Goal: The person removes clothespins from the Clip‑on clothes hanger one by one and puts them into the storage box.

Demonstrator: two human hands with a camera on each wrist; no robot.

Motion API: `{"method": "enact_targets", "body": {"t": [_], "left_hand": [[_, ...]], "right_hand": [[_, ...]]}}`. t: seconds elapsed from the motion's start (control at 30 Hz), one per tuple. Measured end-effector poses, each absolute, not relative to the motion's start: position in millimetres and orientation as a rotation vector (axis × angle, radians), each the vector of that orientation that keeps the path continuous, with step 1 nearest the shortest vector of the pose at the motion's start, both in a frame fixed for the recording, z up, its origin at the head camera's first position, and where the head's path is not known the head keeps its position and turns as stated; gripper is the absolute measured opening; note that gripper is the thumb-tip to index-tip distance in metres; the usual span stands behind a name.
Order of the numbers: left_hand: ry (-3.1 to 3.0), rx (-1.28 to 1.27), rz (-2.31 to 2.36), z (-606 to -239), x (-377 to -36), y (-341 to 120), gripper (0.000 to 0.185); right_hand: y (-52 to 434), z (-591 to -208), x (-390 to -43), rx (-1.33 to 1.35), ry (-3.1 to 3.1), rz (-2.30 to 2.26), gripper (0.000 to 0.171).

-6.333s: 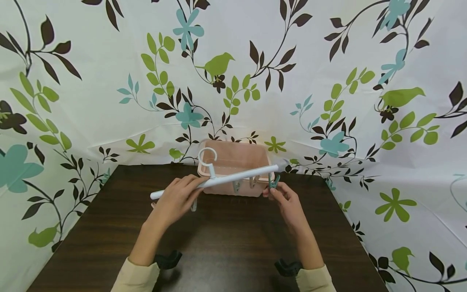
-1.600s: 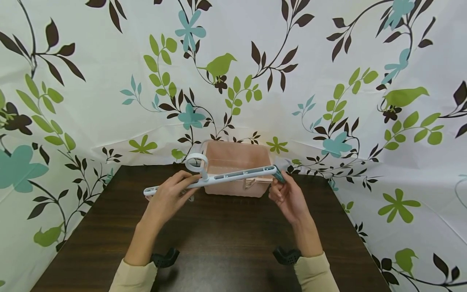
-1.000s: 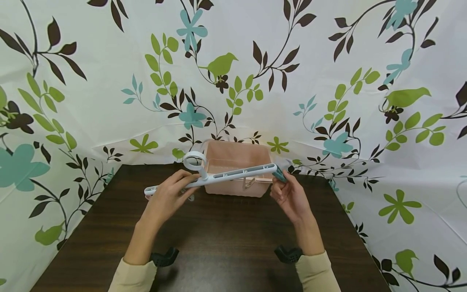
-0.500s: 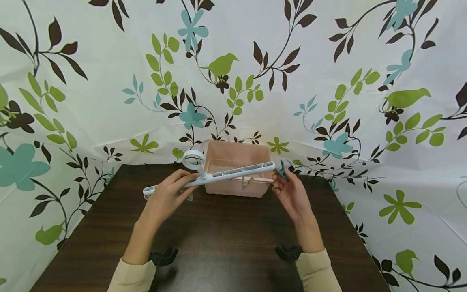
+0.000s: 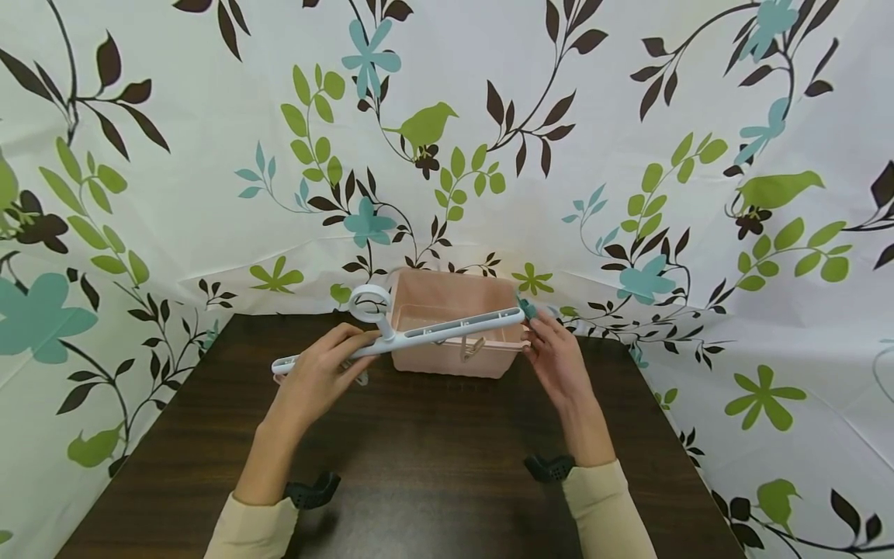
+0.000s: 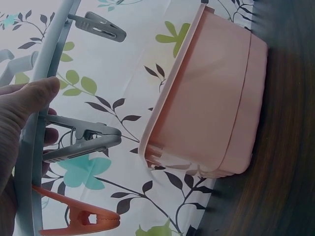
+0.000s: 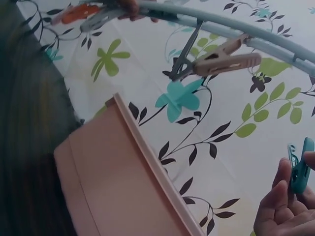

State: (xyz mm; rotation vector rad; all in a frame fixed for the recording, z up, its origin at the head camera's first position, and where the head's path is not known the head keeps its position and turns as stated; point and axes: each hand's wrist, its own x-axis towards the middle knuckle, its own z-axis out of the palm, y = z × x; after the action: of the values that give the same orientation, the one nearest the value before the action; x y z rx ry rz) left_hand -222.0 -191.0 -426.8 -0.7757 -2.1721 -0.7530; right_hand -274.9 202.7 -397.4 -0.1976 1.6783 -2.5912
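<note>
My left hand (image 5: 317, 379) grips a pale blue-white clip hanger (image 5: 447, 332) by its bar, left of the hook (image 5: 369, 301). The slotted side of the bar faces the head camera. Several clothespins hang from it: an orange one (image 6: 81, 216), a grey one (image 6: 91, 137) by my left fingers, another grey one (image 6: 101, 27), and a beige one (image 7: 229, 59) beside a dark grey one (image 7: 184, 56). My right hand (image 5: 559, 361) pinches a teal clothespin (image 7: 301, 169) between thumb and fingers, just off the bar's right end.
A pink plastic basket (image 5: 447, 361) stands at the far edge of the dark wooden table (image 5: 433, 458), behind and below the hanger. A patterned white cloth (image 5: 489, 217) rises behind the table. Black wrist mounts (image 5: 313, 491) sit by both sleeves.
Over several seconds the bar has rolled to show its slots. In the last half second the teal clothespin has turned in my right fingers and shifted left and up toward the bar's end.
</note>
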Motion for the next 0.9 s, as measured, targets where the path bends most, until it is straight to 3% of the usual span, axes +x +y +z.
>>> {"method": "enact_targets", "body": {"t": [0.27, 0.9], "left_hand": [[-2.189, -0.771, -0.75, -427.2, -222.0, -191.8, 0.042], [-2.205, -0.741, -0.743, -427.8, -221.6, -194.0, 0.043]], "right_hand": [[194.8, -396.0, -290.4, -0.16, 2.051, -2.386, 0.044], [169.9, -387.2, -333.8, -0.335, 2.72, -1.736, 0.046]]}}
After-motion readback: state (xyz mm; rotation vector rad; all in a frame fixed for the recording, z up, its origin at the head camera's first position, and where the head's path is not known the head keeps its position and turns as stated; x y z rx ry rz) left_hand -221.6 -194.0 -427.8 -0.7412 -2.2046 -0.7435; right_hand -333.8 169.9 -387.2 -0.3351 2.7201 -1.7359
